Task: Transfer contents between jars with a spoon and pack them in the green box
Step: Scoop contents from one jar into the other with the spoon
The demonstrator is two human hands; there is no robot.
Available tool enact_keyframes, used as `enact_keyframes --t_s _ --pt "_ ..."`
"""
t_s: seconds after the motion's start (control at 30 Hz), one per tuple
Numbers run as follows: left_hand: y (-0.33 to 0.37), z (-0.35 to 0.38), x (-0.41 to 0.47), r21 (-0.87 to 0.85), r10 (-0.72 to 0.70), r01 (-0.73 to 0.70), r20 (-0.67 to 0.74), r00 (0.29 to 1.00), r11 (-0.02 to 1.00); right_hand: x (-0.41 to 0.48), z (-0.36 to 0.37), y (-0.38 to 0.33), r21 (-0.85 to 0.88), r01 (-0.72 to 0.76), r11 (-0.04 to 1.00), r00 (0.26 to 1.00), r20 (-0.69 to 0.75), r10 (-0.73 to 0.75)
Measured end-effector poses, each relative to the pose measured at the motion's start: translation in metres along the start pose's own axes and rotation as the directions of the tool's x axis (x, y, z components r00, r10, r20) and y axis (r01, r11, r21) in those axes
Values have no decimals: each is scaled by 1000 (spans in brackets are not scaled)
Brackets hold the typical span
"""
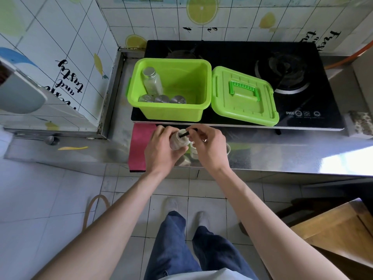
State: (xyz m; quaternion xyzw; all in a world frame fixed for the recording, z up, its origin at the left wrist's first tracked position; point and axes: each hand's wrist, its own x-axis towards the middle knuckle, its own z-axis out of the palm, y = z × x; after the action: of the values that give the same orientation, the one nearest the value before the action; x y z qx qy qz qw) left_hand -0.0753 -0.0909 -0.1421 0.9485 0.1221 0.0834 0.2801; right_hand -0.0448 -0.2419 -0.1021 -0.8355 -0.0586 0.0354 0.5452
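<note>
**Spoon in the jar mouth at the counter's front edge**

The left hand (161,150) wraps a tilted glass jar (178,141); the right hand (207,147) pinches a black spoon handle (186,134) dipped into its mouth. A second jar (194,151) sits beneath, partly hidden. The steel counter (282,154) lies open to the right. Behind, on the gas hob (292,77), the green box (193,77) holds four capped jars (152,81); its lid (244,96) lies just beside it.

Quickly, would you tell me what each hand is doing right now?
Left hand: closed around a tilted jar.
Right hand: pinching a black spoon handle at the jar's mouth.
</note>
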Motion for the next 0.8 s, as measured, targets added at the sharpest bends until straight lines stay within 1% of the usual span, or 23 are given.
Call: enact_keyframes --t_s 0.2,0.3,0.37,0.43,0.8 --pt "-2 -1 0 -5 1 -1 3 1000 1000 10 -4 11 165 -177 970 983 75 166" --pt "-2 -1 0 -3 -1 1 5 1000 1000 12 -8 13 309 -319 896 948 111 299" --pt "-4 -2 1 6 -4 4 6 1000 1000 13 -11 14 375 -376 848 926 124 356" --pt "-6 -2 1 11 -8 8 7 1000 1000 13 -14 17 403 -395 826 917 122 379" --pt "-10 -3 5 22 3 -4 38 999 1000 13 -16 26 431 -422 798 902 115 416"
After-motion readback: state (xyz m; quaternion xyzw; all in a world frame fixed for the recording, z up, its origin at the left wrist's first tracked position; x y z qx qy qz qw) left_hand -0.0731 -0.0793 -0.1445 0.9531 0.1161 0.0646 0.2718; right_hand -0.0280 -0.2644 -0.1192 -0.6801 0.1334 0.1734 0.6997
